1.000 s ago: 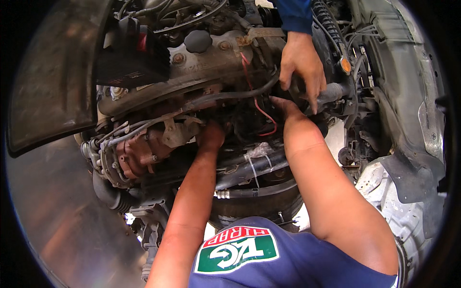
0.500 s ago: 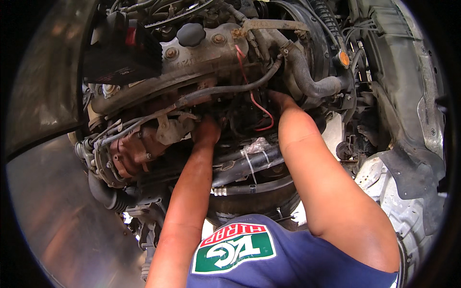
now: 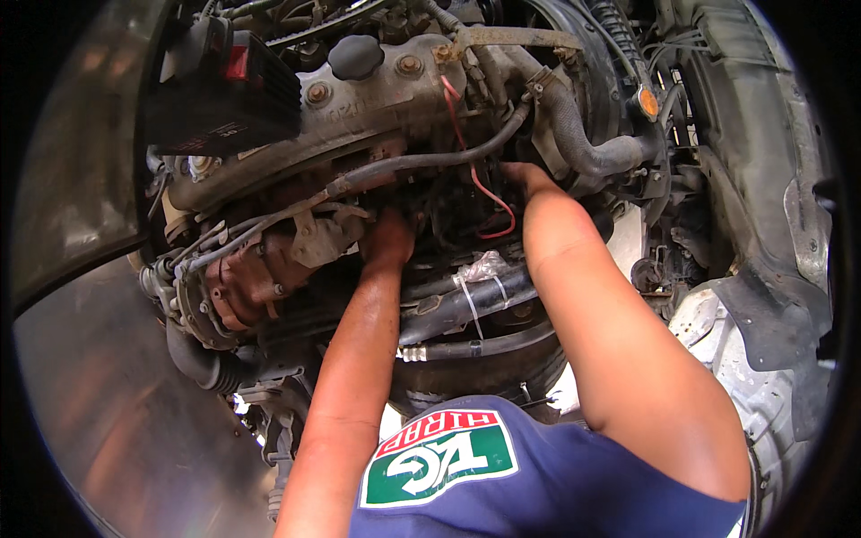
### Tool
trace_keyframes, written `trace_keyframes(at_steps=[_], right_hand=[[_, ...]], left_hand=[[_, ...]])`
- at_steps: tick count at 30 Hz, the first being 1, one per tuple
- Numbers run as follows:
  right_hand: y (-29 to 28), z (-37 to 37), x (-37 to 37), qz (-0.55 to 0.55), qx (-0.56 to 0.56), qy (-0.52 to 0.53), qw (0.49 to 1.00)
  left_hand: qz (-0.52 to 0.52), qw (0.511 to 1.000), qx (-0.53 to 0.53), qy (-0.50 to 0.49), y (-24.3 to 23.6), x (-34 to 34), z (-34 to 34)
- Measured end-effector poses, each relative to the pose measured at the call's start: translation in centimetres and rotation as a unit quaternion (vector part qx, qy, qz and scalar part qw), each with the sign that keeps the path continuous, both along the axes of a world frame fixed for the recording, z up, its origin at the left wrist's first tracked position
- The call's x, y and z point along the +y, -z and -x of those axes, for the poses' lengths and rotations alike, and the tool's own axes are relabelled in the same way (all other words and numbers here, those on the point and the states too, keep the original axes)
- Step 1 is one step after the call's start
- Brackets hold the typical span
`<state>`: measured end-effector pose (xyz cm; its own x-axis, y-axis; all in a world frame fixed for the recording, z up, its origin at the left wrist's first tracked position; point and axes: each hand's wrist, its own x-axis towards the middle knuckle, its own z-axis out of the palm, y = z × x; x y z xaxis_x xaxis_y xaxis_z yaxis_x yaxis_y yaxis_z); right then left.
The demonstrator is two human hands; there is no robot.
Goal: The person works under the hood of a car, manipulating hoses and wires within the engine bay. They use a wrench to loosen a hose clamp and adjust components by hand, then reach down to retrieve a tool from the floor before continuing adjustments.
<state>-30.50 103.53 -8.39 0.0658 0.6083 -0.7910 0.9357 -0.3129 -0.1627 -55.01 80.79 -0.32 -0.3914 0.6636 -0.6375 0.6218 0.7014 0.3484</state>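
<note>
Both my arms reach down into the side of a dirty engine [image 3: 377,99]. My left hand [image 3: 388,237] is in the dark gap just right of a rusty brown housing [image 3: 256,278] and a grey metal bracket [image 3: 323,238]; its fingers are lost in shadow. Further right, my right hand [image 3: 527,177] goes in behind a loose red wire [image 3: 489,193], under the thick grey hose [image 3: 574,134]. Engine parts and darkness cover its fingers, so what either hand touches cannot be made out.
A black hose [image 3: 421,162] crosses above both hands. Below them runs a thick black pipe [image 3: 466,309] with white ties. A black box-shaped object with a red patch [image 3: 224,99] rests over the engine's left part. Grey body panels [image 3: 762,161] stand at the right.
The view has shifted slightly. Both hands stay in nearly the same spots within the engine, and nothing has visibly been taken hold of or let go.
</note>
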Motion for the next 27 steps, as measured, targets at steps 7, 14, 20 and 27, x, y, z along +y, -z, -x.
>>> trace_keyframes(at_steps=[7,14,20,27], right_hand=[[-5.2,2.2,-1.1,0.043,0.021,-0.033,0.998],[-15.9,-1.6,-10.0,-0.131,0.000,-0.237,0.963],[-10.6,-0.7,-5.8,-0.114,0.019,-0.447,0.887],[-4.2,1.9,-2.6,-0.091,-0.008,-0.133,0.987]], left_hand=[[-0.014,0.999,-0.037,0.013,0.3,0.3,0.4],[-0.089,0.991,-0.041,0.089,3.5,-0.8,1.0],[0.001,0.989,-0.018,0.149,3.2,-0.2,1.0],[-0.005,0.977,0.009,0.212,5.1,-1.2,1.6]])
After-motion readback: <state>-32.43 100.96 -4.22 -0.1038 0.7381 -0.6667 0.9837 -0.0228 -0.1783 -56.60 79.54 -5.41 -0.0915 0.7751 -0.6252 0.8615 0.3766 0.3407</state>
